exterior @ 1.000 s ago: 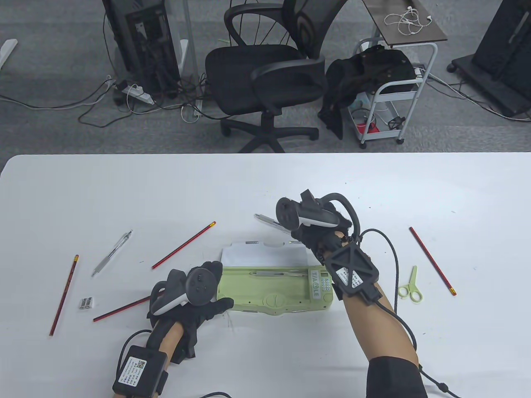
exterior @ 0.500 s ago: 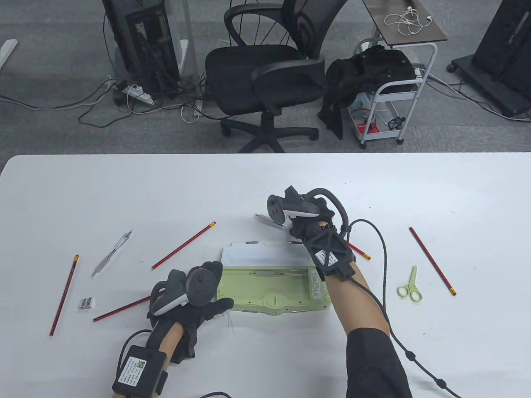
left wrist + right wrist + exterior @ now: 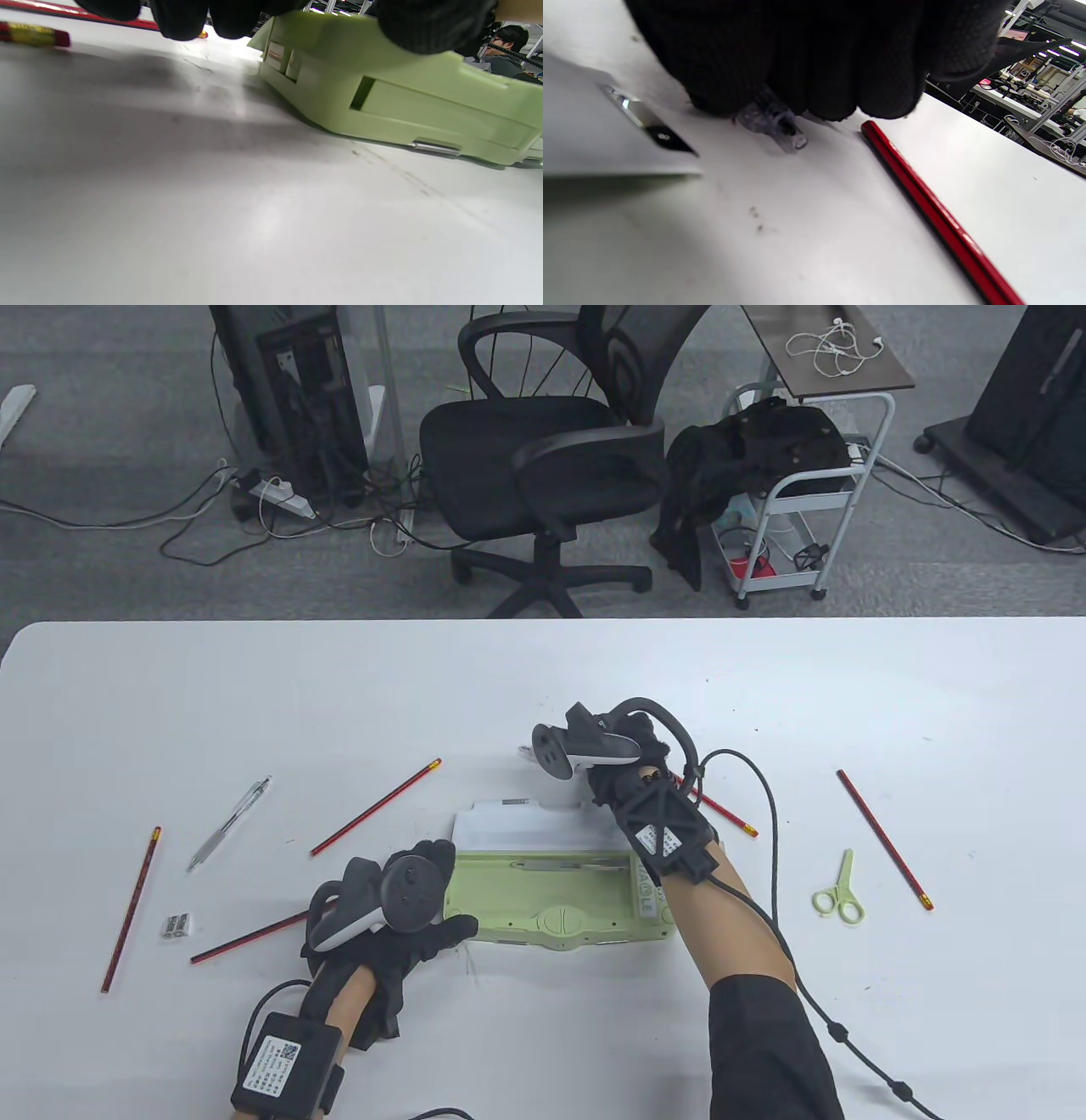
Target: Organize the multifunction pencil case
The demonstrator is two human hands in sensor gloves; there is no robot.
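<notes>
The green pencil case (image 3: 560,912) lies open at the table's middle, its white lid (image 3: 517,827) folded back and a pen (image 3: 568,864) in its tray. My left hand (image 3: 437,895) holds the case's left end (image 3: 382,97), thumb on the near side and fingers at the far corner. My right hand (image 3: 607,780) is just beyond the lid. In the right wrist view its fingers (image 3: 814,63) curl round a clear pen (image 3: 774,120) that lies on the table. A red pencil (image 3: 937,216) lies just right of that hand.
Loose on the table: a pen (image 3: 229,823), red pencils (image 3: 377,808) (image 3: 130,909) (image 3: 246,935) and a sharpener (image 3: 176,926) to the left; a red pencil (image 3: 884,838) and small green scissors (image 3: 840,891) to the right. An office chair (image 3: 543,449) stands beyond the far edge.
My right hand has moved from above the case's right end to the far side of the lid, down and left onto the clear pen. The left hand and case have not moved.
</notes>
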